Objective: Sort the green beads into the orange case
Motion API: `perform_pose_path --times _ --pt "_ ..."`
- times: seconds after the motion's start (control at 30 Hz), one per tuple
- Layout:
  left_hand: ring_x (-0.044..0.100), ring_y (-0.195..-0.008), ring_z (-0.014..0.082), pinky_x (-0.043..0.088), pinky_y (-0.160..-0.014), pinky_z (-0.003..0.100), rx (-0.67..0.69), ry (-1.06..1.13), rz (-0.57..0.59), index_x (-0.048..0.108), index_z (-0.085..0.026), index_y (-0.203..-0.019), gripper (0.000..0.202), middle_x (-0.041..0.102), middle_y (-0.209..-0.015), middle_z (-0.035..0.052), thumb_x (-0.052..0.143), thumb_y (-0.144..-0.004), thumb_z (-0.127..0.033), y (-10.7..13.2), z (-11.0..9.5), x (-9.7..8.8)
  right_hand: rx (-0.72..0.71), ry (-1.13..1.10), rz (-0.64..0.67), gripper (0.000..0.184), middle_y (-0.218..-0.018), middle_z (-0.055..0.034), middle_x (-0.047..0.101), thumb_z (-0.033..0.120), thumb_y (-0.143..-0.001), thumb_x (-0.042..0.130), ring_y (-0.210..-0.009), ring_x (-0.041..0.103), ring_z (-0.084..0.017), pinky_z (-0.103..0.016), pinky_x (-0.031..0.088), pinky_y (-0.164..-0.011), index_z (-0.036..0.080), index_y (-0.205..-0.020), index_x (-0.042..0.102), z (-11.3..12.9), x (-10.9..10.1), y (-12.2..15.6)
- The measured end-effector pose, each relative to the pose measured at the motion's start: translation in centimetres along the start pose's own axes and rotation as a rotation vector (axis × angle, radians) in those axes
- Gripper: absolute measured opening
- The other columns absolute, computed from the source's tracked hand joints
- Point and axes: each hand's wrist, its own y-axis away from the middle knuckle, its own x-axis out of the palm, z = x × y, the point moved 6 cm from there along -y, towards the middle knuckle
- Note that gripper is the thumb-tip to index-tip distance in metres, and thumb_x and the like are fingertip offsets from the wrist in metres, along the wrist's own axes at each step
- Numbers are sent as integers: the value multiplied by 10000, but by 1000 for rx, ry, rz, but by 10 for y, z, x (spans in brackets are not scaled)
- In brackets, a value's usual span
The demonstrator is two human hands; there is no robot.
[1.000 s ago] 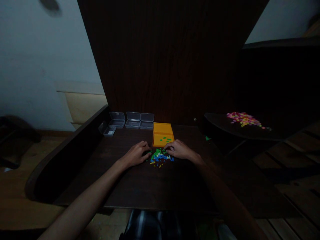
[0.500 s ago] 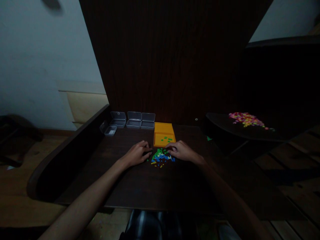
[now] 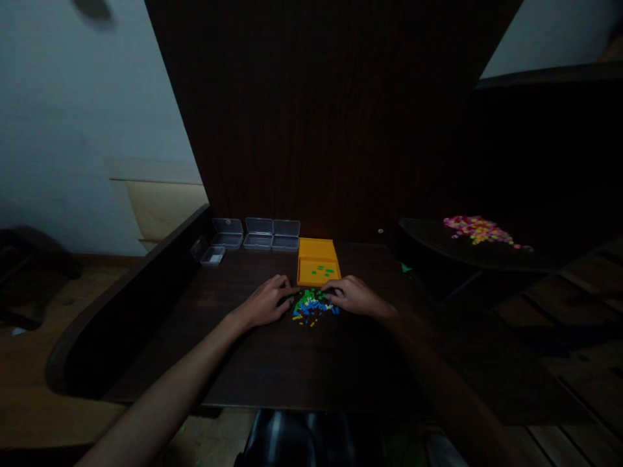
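A small heap of tiny green, blue and yellow pieces (image 3: 312, 306) lies on the dark wooden table (image 3: 292, 363). My left hand (image 3: 265, 300) rests palm down at the heap's left edge, fingers curled, fingertips touching the pieces. My right hand (image 3: 353, 295) lies at the heap's right edge, fingers bent onto the pieces. What, if anything, the fingertips pinch is too small to make out. Just behind the heap sits an open orange box (image 3: 316, 262) with a few green pieces in its near half.
Several clear plastic boxes (image 3: 257, 233) stand open along the table's back left, one smaller box (image 3: 210, 253) beside them. A pile of pink and yellow pieces (image 3: 476, 229) lies on a dark side surface at right. A dark wooden panel rises behind the table.
Both hands stay at the heap; the fingers have shifted only slightly among the pieces. The view has wobbled a little.
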Motion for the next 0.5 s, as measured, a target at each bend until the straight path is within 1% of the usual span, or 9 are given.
perform_pose_path --times 0.2,0.27,0.37,0.5 --pt "544 -958 221 462 -904 352 -8 3 -14 653 -180 -1112 270 578 -977 79 482 -913 -243 -1 -1 -2 -5 9 17 187 -680 -8 653 272 -856 611 -585 531 -111 -219 314 -574 202 -979 733 3 0 0" --pt "550 -966 223 462 -911 354 -11 7 -17 644 -176 -1100 260 585 -982 80 486 -902 -236 0 -1 -4 -21 8 11 175 -690 -10 659 266 -855 616 -597 539 -112 -220 315 -581 203 -968 735 4 0 -1" --pt "558 -999 235 467 -929 362 -29 16 -12 621 -167 -1117 289 595 -1022 90 535 -846 -221 1 2 -6 -30 9 17 160 -710 -10 669 238 -850 618 -614 550 -112 -220 323 -595 209 -947 741 6 0 -1" --pt "560 -1063 265 452 -988 412 -73 27 -3 603 -166 -1121 370 618 -1087 99 583 -752 -182 2 9 -8 -10 18 48 173 -706 -7 662 245 -848 625 -617 548 -114 -223 324 -597 207 -975 735 7 0 0"
